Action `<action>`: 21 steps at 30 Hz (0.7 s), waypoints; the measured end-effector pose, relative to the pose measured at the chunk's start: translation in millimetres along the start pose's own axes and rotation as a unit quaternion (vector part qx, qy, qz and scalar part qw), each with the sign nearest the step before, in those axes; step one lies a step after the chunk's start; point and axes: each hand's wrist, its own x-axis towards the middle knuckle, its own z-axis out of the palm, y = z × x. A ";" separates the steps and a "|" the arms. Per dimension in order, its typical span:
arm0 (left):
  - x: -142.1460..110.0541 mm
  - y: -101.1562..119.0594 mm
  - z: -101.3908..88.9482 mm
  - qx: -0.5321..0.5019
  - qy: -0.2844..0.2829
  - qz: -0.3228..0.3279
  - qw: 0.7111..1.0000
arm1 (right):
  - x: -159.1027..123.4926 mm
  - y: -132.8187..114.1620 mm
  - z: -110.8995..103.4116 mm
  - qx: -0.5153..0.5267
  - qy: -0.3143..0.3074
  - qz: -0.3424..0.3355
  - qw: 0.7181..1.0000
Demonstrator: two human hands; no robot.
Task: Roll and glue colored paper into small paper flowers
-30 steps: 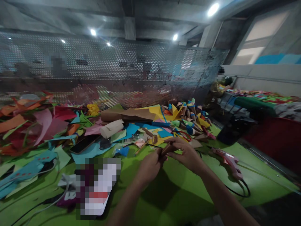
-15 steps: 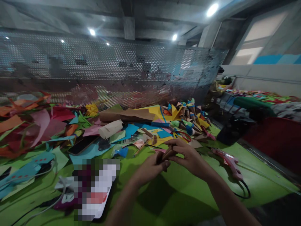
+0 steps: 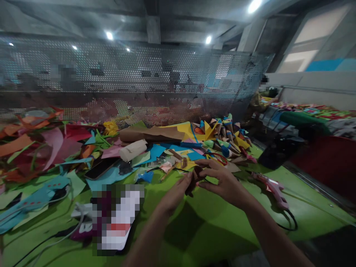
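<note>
A small piece of brown paper [image 3: 197, 172], apparently curled, is held between my two hands above the green table. My left hand [image 3: 178, 191] pinches it from the left, fingers pointing away from me. From the right, my right hand [image 3: 224, 181] has its bent fingertips on the same paper, with the fingers slightly apart. The paper's exact shape is partly hidden by my fingers. A pink glue gun [image 3: 274, 191] lies to the right of my right hand. Red-handled scissors [image 3: 219, 157] lie just beyond my hands.
Paper cones [image 3: 222, 133] are heaped at the back right. Coloured paper scraps [image 3: 52, 144] cover the left side. A dark phone [image 3: 101, 168], a blurred-out white device [image 3: 122, 218] and cables lie at left. A perforated metal screen [image 3: 133, 81] stands behind; a person [image 3: 258, 98] is far right.
The brown paper has been turned between my hands and now shows more upright. My left fingers have straightened along it. The view has shifted slightly.
</note>
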 end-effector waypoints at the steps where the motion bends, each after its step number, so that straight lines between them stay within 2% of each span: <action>1: -0.5 1.2 -0.4 0.000 -0.009 0.004 1.000 | -0.1 0.3 -0.1 0.004 0.007 0.004 1.000; 6: 0.1 2.9 -0.4 0.022 -0.053 0.029 0.998 | -0.9 1.1 0.3 0.014 0.025 0.022 0.999; 15: 7.2 -2.9 -0.6 0.043 0.019 0.085 0.995 | -8.8 25.8 -12.9 0.009 0.111 0.065 0.992; 21: 9.0 -5.6 1.3 0.069 0.035 0.114 0.991 | -11.0 25.8 -12.0 0.012 0.085 0.067 0.994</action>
